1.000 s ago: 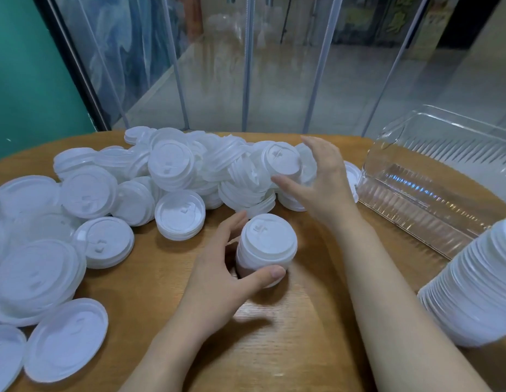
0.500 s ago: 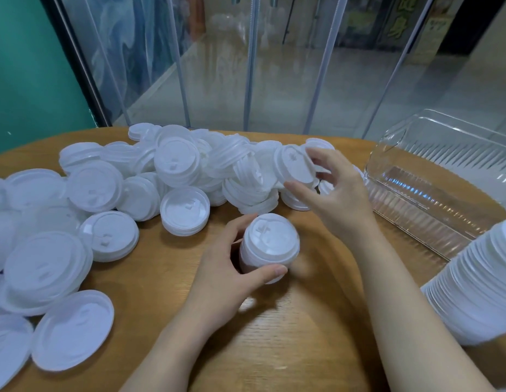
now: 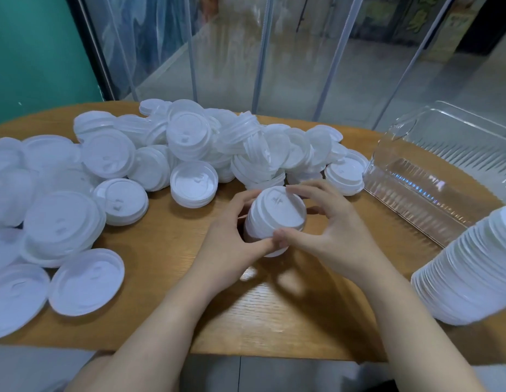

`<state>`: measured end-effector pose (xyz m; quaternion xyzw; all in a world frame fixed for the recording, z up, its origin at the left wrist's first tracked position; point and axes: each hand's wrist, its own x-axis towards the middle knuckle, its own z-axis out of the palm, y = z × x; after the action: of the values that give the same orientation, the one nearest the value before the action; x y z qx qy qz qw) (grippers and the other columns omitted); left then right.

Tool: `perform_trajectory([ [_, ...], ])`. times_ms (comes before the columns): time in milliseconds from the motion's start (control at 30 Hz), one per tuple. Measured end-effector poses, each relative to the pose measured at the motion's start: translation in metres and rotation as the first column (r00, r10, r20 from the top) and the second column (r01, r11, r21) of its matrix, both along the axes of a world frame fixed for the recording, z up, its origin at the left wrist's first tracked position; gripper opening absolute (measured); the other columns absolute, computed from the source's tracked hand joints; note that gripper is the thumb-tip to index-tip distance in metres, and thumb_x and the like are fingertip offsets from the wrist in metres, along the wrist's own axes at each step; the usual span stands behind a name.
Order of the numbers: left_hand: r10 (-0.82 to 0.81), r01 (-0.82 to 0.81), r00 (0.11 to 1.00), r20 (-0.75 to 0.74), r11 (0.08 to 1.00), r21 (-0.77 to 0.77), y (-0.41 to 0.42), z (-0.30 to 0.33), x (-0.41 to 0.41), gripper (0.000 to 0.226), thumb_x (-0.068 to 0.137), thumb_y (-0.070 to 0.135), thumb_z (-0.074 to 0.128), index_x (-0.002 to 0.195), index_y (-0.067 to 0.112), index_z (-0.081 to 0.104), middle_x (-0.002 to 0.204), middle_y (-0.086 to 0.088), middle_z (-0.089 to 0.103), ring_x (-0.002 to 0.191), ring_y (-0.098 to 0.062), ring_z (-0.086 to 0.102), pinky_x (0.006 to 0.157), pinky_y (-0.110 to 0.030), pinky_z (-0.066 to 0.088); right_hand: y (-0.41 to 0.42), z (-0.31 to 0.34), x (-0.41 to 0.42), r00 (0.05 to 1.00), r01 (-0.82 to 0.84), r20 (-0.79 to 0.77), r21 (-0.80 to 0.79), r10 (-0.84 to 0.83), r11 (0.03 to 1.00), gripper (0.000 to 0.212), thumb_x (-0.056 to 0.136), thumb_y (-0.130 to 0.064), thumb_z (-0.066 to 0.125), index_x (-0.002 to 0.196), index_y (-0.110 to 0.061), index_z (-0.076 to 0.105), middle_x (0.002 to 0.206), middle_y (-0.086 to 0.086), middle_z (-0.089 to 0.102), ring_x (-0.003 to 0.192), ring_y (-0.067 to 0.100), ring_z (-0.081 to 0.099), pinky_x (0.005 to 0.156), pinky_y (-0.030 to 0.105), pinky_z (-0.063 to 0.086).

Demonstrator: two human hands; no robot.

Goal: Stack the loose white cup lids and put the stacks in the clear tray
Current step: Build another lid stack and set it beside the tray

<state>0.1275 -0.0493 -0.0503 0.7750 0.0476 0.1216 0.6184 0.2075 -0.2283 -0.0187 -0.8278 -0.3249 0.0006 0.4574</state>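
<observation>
Wooden and round-edged, the table (image 3: 150,267) fills most of the frame, with clear plastic strip curtains (image 3: 263,52) hanging behind it and a green wall (image 3: 34,52) at the upper left. At the centre stands a short stack of lids (image 3: 274,219), held between both hands. The left hand (image 3: 232,244) curls round the stack's left and lower side, thumb pressed to the near rim. The right hand (image 3: 328,239) grips the top lid, fingers hooked over its far edge and thumb at the near edge, touching the left thumb. A heap of loose lids (image 3: 189,148) spreads across the upper middle and left of the table. The clear tray (image 3: 433,176) lies at the right, just beside the heap's end. A tall stack (image 3: 478,267) leans in at the lower right edge.
</observation>
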Motion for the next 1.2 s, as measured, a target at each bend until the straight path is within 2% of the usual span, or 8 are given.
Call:
perform_trajectory([
  [133, 0.003, -0.003, 1.0, -0.009, 1.0, -0.001, 0.0, -0.001, 0.0, 0.067, 0.076, 0.02, 0.092, 0.132, 0.039, 0.059, 0.119, 0.029, 0.069, 0.11, 0.006, 0.066, 0.088, -0.013, 0.052, 0.004, 0.001, -0.001, 1.0, -0.003, 0.001, -0.038, 0.003, 0.999, 0.064, 0.073, -0.04, 0.091, 0.13, -0.026, 0.066, 0.124, -0.02, 0.056, 0.121, 0.005, 0.055, 0.101, 0.027, 0.047],
  [367, 0.004, -0.004, 1.0, -0.026, 1.0, -0.004, 0.002, -0.003, 0.003, 0.074, 0.068, 0.017, 0.097, 0.13, 0.036, 0.061, 0.116, 0.024, 0.072, 0.109, 0.005, 0.067, 0.094, -0.021, 0.056, 0.006, 0.0, 0.001, 1.0, 0.007, 0.003, -0.032, -0.007, 0.999, 0.064, 0.075, -0.053, 0.079, 0.133, -0.029, 0.064, 0.126, -0.023, 0.063, 0.123, 0.001, 0.056, 0.096, 0.012, 0.042],
  [600, 0.011, -0.011, 1.0, -0.018, 1.0, 0.01, 0.001, -0.003, 0.003, 0.075, 0.067, 0.017, 0.098, 0.13, 0.036, 0.062, 0.118, 0.022, 0.071, 0.11, 0.001, 0.067, 0.097, -0.032, 0.058, 0.007, 0.001, 0.003, 0.999, 0.018, -0.027, -0.04, -0.019, 0.999, 0.063, 0.073, -0.041, 0.089, 0.13, -0.03, 0.065, 0.124, -0.024, 0.064, 0.119, -0.006, 0.055, 0.092, 0.007, 0.04],
  [767, -0.001, 0.001, 1.0, 0.017, 1.0, 0.019, 0.0, 0.0, 0.001, 0.08, 0.07, 0.017, 0.096, 0.135, 0.041, 0.057, 0.121, 0.029, 0.068, 0.113, 0.005, 0.065, 0.092, -0.018, 0.054, 0.006, 0.002, 0.007, 0.998, 0.008, -0.057, -0.051, -0.01, 0.999, 0.063, 0.071, -0.045, 0.091, 0.127, -0.036, 0.064, 0.122, -0.026, 0.064, 0.119, -0.003, 0.057, 0.094, 0.018, 0.043],
  [900, -0.021, 0.02, 0.999, 0.027, 0.999, 0.04, 0.001, 0.003, 0.0, 0.075, 0.074, 0.019, 0.093, 0.136, 0.04, 0.057, 0.124, 0.031, 0.066, 0.116, 0.007, 0.063, 0.092, -0.011, 0.049, 0.005, 0.003, 0.011, 0.995, -0.01, -0.095, -0.028, 0.008, 1.0, 0.067, 0.064, -0.063, 0.081, 0.125, -0.039, 0.065, 0.121, -0.027, 0.065, 0.117, 0.0, 0.06, 0.095, 0.025, 0.048],
  [1000, -0.017, 0.016, 1.0, 0.02, 0.998, 0.059, 0.002, 0.003, 0.0, 0.073, 0.075, 0.022, 0.093, 0.135, 0.042, 0.057, 0.126, 0.031, 0.065, 0.119, 0.007, 0.061, 0.097, -0.014, 0.048, 0.005, 0.003, 0.018, 0.99, 0.043, -0.138, 0.078, -0.032, 0.996, 0.053, 0.072, -0.061, 0.075, 0.118, -0.035, 0.07, 0.115, -0.017, 0.071, 0.11, 0.005, 0.065, 0.09, 0.025, 0.051],
  [1100, -0.006, 0.006, 1.0, 0.003, 0.998, 0.065, 0.001, 0.003, 0.0, 0.073, 0.074, 0.024, 0.094, 0.133, 0.044, 0.056, 0.126, 0.031, 0.064, 0.118, 0.006, 0.061, 0.099, -0.021, 0.05, 0.013, -0.001, 0.035, 0.975, 0.207, -0.123, 0.177, -0.187, 0.962, 0.03, 0.086, -0.044, 0.077, 0.108, -0.025, 0.074, 0.103, -0.011, 0.073, 0.095, 0.004, 0.067, 0.08, 0.018, 0.048],
  [1200, -0.001, 0.001, 1.0, -0.005, 0.997, 0.073, 0.0, 0.003, 0.0, 0.073, 0.074, 0.024, 0.094, 0.132, 0.044, 0.055, 0.126, 0.032, 0.063, 0.118, 0.009, 0.06, 0.095, -0.016, 0.05, 0.028, -0.002, 0.059, 0.947, 0.322, -0.063, 0.18, -0.316, 0.929, 0.021, 0.093, -0.033, 0.076, 0.109, -0.021, 0.072, 0.096, -0.012, 0.07, 0.082, 0.0, 0.063, 0.071, 0.015, 0.046],
])
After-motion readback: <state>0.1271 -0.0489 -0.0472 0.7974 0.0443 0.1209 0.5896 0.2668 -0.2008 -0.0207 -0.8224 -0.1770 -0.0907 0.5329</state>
